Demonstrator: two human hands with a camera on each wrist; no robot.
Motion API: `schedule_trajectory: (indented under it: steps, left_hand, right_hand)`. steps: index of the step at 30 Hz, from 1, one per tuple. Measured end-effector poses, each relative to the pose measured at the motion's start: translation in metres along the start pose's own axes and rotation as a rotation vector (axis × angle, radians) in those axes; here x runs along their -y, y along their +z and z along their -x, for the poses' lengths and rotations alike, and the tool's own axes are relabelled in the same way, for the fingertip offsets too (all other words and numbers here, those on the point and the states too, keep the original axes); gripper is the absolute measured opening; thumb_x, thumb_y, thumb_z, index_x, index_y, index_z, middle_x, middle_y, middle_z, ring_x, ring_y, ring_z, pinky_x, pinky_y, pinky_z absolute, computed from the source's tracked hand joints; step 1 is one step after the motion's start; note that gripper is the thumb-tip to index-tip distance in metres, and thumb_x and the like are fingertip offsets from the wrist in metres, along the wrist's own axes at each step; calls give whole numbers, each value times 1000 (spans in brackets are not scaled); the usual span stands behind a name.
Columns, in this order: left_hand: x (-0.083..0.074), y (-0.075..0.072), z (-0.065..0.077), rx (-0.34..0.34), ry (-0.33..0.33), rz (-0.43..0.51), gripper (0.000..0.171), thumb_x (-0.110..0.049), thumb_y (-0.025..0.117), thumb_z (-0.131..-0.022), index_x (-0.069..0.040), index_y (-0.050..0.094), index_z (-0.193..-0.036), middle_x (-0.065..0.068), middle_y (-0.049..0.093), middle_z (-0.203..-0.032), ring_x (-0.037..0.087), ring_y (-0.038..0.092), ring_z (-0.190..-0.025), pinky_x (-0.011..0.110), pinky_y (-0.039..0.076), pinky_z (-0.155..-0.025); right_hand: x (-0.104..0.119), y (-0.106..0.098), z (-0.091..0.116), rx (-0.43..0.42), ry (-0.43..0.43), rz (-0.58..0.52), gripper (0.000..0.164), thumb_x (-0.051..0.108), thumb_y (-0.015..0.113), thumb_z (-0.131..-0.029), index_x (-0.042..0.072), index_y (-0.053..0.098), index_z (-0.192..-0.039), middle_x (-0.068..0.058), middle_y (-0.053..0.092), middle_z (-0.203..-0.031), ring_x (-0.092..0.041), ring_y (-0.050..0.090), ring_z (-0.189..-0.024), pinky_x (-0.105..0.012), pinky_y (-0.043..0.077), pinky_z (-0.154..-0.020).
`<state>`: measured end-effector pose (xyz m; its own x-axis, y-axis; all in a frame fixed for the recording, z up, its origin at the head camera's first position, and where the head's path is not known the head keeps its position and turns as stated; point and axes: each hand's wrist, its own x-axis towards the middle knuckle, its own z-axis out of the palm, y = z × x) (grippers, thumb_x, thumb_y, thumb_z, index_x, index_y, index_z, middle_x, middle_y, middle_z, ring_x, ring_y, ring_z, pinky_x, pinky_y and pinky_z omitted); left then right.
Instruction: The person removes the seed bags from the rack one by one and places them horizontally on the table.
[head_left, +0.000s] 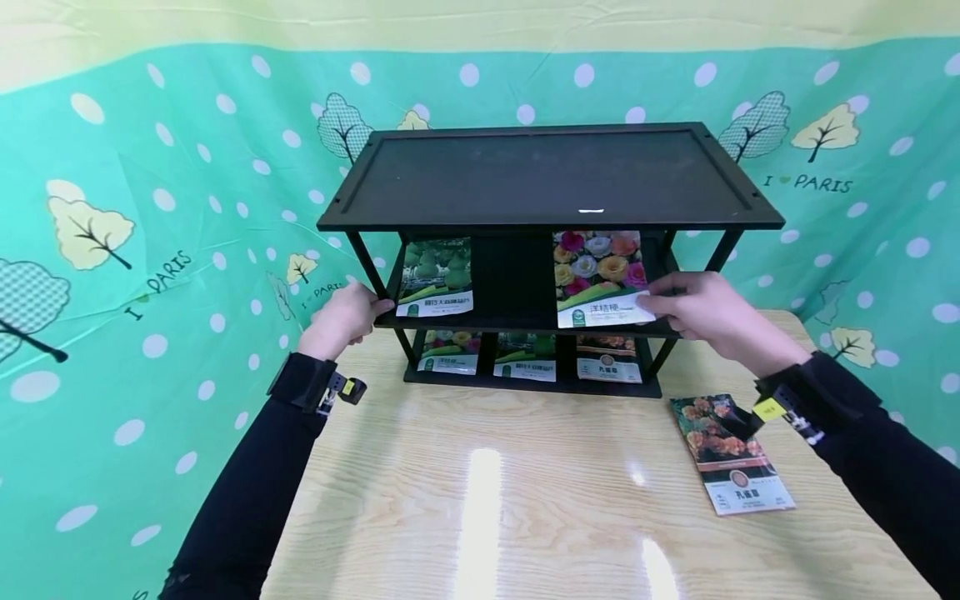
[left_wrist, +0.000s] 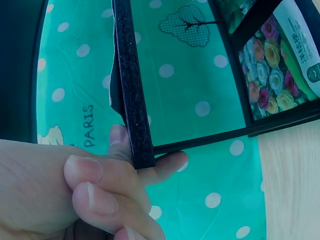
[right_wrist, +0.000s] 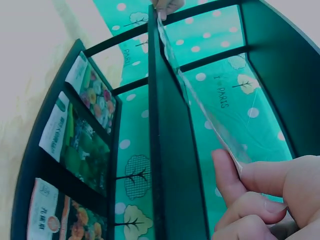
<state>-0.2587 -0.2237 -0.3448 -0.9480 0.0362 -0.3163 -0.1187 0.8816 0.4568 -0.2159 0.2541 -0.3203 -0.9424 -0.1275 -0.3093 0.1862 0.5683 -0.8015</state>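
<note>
while left fingers (left_wrist: 100,200) round black rack (head_left: 525,179), right fingers (right_wrist: 227,180) in a pinch on flower packet (head_left: 602,279)

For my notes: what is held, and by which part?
Right hand: rectangular flowery packet, by its lower right edge. Left hand: black middle shelf, by its front left corner.

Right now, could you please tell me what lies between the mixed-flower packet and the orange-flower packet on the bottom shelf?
A green-fronted packet sits between them, with bare black shelf on either side; the head view shows this.
</note>
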Motion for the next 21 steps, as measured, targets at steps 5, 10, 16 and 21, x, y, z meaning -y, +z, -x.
schedule_trajectory:
  steps: [5, 10, 16, 21]
  left_hand:
    - [0, 4, -1, -1, -3, 0, 42, -33, 47, -111, -3, 69, -91, -1, 47, -53, 17, 53, -48, 28, 37, -49]
    - [2, 8, -3, -10, 10, -4, 42, -34, 48, -111, -4, 72, -93, 0, 48, -53, 19, 55, -49, 29, 37, -48]
    - [4, 8, -2, -38, -3, -42, 48, -36, 49, -110, -8, 63, -73, 0, 49, -52, 19, 57, -48, 30, 41, -50]
    - [3, 6, 0, -81, 3, -76, 50, -37, 51, -110, -9, 64, -70, 2, 52, -52, 22, 60, -51, 32, 43, -51]
  right_hand:
    - [-19, -2, 15, 21, 13, -14, 65, 39, 67, -101, -5, 45, -143, 2, 57, -82, -8, 30, -51, -27, 31, -48]
    - [-44, -1, 37, 46, 13, -34, 57, 38, 66, -102, -4, 47, -134, 8, 38, -63, -9, 29, -49, -30, 32, -46]
    - [-72, 9, 62, 80, 2, -75, 47, 32, 66, -102, -1, 52, -131, 9, 50, -60, -11, 31, -46, -31, 35, -46]
    - [-97, 23, 79, 108, 71, -116, 45, 31, 66, -102, 0, 54, -133, 2, 73, -83, -11, 53, -59, -27, 48, -57]
